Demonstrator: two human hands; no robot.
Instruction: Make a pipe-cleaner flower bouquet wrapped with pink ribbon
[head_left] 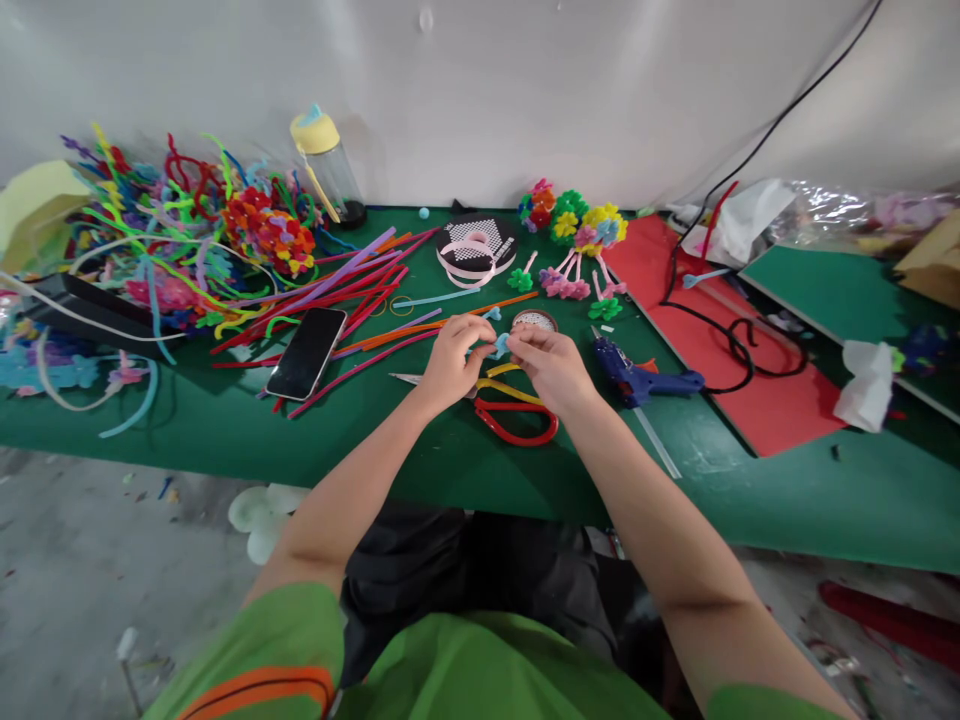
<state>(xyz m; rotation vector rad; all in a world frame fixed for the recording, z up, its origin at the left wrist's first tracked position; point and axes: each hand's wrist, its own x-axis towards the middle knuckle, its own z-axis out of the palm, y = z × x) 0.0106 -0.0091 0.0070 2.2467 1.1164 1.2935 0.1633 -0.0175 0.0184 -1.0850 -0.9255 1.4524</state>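
Between my two hands is a light blue pipe cleaner [502, 346], bent into small loops. My left hand [459, 357] pinches it from the left, thumb and fingers together. From the other side my right hand [551, 368] grips it with closed fingertips. Below the hands lie scissors with red and yellow handles [517, 437], their blade tip pointing left and partly covered by my left hand. Just behind the fingers sits a small round container [535, 320] with a patterned top, partly hidden.
Loose pipe cleaners [360, 290] and a phone [307, 353] lie left, before a colourful heap [202, 230] and a bottle [327, 165]. Behind are a ribbon spool [478, 247] and pipe-cleaner flowers [570, 225]. Right are a blue glue gun [645, 375], its black cord, and red board [780, 400].
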